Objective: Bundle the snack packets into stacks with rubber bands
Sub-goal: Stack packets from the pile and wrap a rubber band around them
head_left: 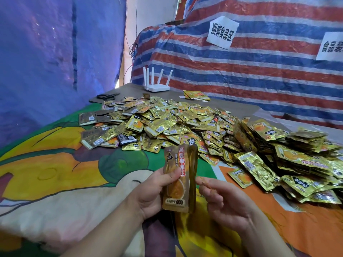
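A person's left hand (154, 190) grips a small stack of snack packets (179, 179) upright, thumb across the front and fingers curled behind, its long axis running from six to twelve o'clock. The right hand (220, 199) sits just beside the stack at its three o'clock, fingers loosely curled, pinching what looks like a thin tan rubber band (206, 183) between thumb and forefinger; the band is faint and hard to make out. The band is apart from the stack, so the coming move is likely a short leftward reach to loop it over the stack's top end, with the right hand nearest for that. The front packet is brown and gold with large orange Chinese characters, a black diamond logo and a bowl picture. A wide heap of loose gold packets (185, 125) spreads from eleven to three o'clock on a cartoon-printed cloth (55, 164). Beyond lie scissors (107, 96) and a white router (157, 87) on the table (232, 106), and a striped tarpaulin (269, 71) carries a paper sign (222, 32) reading 捆绑食品区.
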Motion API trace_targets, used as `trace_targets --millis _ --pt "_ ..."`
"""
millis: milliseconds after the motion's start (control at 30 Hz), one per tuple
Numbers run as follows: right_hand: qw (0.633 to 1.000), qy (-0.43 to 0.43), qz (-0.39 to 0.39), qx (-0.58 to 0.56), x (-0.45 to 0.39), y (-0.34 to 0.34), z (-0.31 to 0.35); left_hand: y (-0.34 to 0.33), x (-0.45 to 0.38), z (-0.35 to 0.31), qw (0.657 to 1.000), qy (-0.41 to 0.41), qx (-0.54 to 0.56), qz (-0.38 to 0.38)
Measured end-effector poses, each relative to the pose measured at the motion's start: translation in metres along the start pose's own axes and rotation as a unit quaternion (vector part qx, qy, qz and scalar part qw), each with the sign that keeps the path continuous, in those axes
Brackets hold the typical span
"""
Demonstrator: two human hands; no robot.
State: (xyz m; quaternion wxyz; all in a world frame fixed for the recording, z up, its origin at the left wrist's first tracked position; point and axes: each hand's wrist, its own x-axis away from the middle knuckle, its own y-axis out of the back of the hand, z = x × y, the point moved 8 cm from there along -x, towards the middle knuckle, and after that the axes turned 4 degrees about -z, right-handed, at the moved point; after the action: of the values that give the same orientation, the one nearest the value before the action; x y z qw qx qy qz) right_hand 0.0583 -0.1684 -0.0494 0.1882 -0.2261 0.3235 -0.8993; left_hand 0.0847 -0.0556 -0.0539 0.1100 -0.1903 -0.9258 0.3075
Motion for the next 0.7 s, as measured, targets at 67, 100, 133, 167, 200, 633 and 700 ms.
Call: trace_targets --millis 67,100,133,167,200,633,700 --pt "0.996 0.002 0.046 0.081 0.005 -0.004 0.0 -0.002 0.001 0.0 1.0 -0.001 -0.01 0.01" --pt "0.992 0.006 0.085 0.097 0.008 -0.009 0.001 -0.003 0.002 0.001 1.0 0.001 -0.018 0.016" --pt "0.988 0.018 0.12 0.097 0.01 -0.014 0.003 -0.005 0.002 0.002 0.999 0.004 -0.026 0.023" --pt "0.987 0.029 0.128 0.089 0.011 -0.016 0.005 -0.007 0.003 0.003 0.999 0.007 -0.035 0.032" --pt "0.991 0.037 0.105 0.074 0.009 -0.014 0.008 -0.009 0.002 0.005 0.998 0.007 -0.042 0.037" --pt "0.801 0.219 -0.19 0.524 0.015 -0.04 0.13 0.002 -0.002 -0.009 0.937 -0.159 -0.298 -0.088" --pt "0.806 0.209 -0.194 0.519 0.009 -0.049 0.141 0.003 -0.003 -0.011 0.933 -0.169 -0.3 -0.1"
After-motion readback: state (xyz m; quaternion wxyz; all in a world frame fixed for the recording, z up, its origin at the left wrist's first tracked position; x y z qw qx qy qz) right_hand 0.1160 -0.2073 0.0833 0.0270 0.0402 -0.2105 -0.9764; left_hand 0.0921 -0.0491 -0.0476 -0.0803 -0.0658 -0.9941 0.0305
